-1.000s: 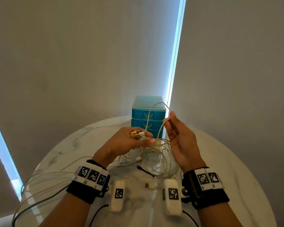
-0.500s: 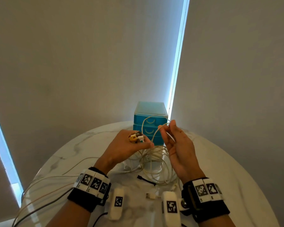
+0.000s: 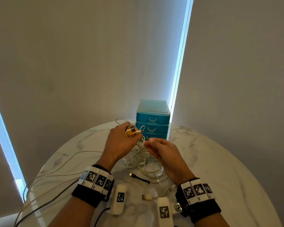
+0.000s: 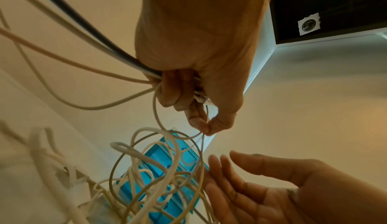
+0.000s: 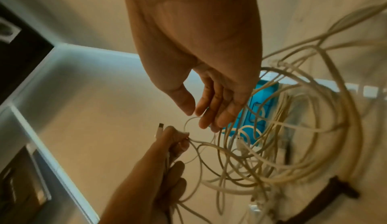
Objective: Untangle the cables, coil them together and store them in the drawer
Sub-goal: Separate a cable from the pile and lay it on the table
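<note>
Head view: left hand (image 3: 120,143) grips cable plugs (image 3: 131,130) pointing right; right hand (image 3: 164,153) spread.

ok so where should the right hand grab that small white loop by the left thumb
Pinch the white loop at its top arc, coming from the right with the right hand: it stands up free of the left hand, and the tangle hangs lower down.

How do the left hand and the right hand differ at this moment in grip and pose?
The left hand is curled tightly round a bunch of cable ends, plugs sticking out above the fist; the right hand has loose, nearly straight fingers and grips nothing firmly. The left hand is raised higher; the right hand sits lower, fingertips at a single white loop. Both work above the same tangle of cables, in front of the blue drawers.
</note>
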A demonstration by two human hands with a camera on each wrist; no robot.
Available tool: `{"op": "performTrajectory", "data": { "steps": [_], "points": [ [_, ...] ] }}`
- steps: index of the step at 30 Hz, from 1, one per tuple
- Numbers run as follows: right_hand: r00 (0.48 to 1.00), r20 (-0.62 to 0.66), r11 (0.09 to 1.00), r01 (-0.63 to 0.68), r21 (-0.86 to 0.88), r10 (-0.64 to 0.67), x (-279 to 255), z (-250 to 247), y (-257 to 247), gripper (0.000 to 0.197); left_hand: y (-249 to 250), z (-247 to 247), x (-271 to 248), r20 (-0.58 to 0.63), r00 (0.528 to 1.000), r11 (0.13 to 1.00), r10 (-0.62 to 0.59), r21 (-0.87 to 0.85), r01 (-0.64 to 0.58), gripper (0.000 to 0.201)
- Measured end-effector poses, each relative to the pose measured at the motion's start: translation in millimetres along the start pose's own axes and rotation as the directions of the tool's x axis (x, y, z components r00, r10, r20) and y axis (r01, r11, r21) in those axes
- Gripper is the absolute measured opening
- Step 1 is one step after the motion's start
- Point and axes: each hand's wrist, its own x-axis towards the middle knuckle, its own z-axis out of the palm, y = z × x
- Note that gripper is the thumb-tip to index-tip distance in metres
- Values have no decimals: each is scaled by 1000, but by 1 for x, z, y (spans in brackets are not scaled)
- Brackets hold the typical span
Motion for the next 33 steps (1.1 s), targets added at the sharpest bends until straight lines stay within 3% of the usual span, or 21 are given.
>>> {"op": "performTrajectory", "data": {
  "steps": [3, 5, 8, 10, 13, 16, 19, 21, 24, 27, 30, 33],
  "points": [
    [995, 20, 975, 98, -198, -96, -3, 6, 4, 13, 0, -3, 0, 19, 997, 997, -70, 33, 69, 26],
    [990, 62, 950, 139, -280, -126, -3, 9, 8, 16, -3, -4, 2, 95, 987, 988, -129, 96, 120, 31],
    [987, 91, 903, 158, -400, -132, -1, 8, 14, 25, -5, -8, 2, 160, 981, 983, -107, 167, 80, 26],
    [988, 99, 832, 156, -533, -122, 7, 3, 21, 29, 1, -13, 3, 65, 997, 994, -35, 108, 28, 25],
    [991, 110, 744, 126, -656, -71, 16, -4, 25, 32, 14, -26, 4, -214, 977, 979, -10, -202, -35, 17],
    [998, 67, 717, 40, -696, 10, 21, -14, 27, 21, 16, -43, 8, -409, 902, 813, -141, -567, -130, 17],
    [999, -31, 735, -38, -677, 23, 23, -23, 27, 19, 16, -53, 9, -351, 902, 618, -251, -776, -130, 21],
    [995, -89, 723, -23, -691, -53, 21, -23, 21, 21, 16, -53, 10, -294, 923, 579, -247, -809, -103, 18],
    [958, -129, 618, 60, -784, -257, 8, -17, 4, 13, 17, -47, 8, -200, 960, 566, -196, -822, -56, 16],
    [924, -36, 571, 205, -795, -381, -6, -2, -10, 18, 23, -41, 6, -71, 990, 560, -119, -829, 8, 9],
    [923, 95, 666, 337, -666, -372, -9, 12, -6, 26, 29, -35, 1, 46, 998, 607, -32, -793, 56, 9],
    [929, 160, 707, 359, -609, -335, -10, 19, 2, 24, 35, -31, -2, 115, 993, 654, 25, -753, 71, 13]
  ]
}}
